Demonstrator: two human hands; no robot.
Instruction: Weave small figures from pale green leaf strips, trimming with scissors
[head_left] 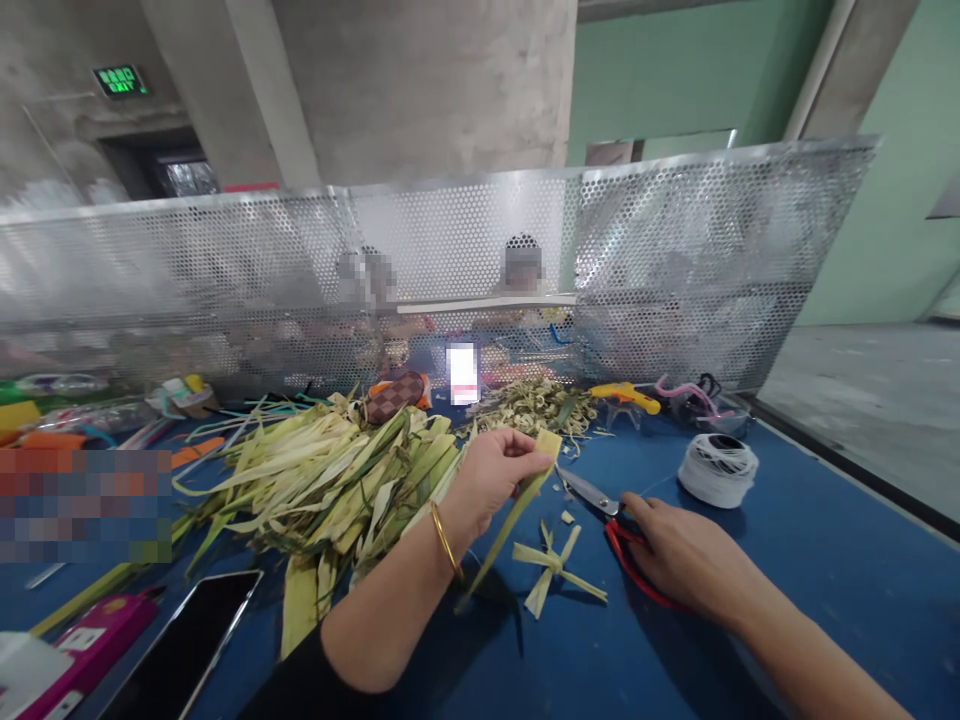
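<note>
Mind the leaf cross (553,565) on the surface (825,560) between your forearms, and keep the blades off it: your right hand (671,545) comes in low, fingers closed round the red-handled scissors (596,494), points angled left and far. Beyond, your left hand (491,475) is raised, fingers pinching the leaf strip (516,512) near its far end; hold that pinch firm, blades square to the strip.
</note>
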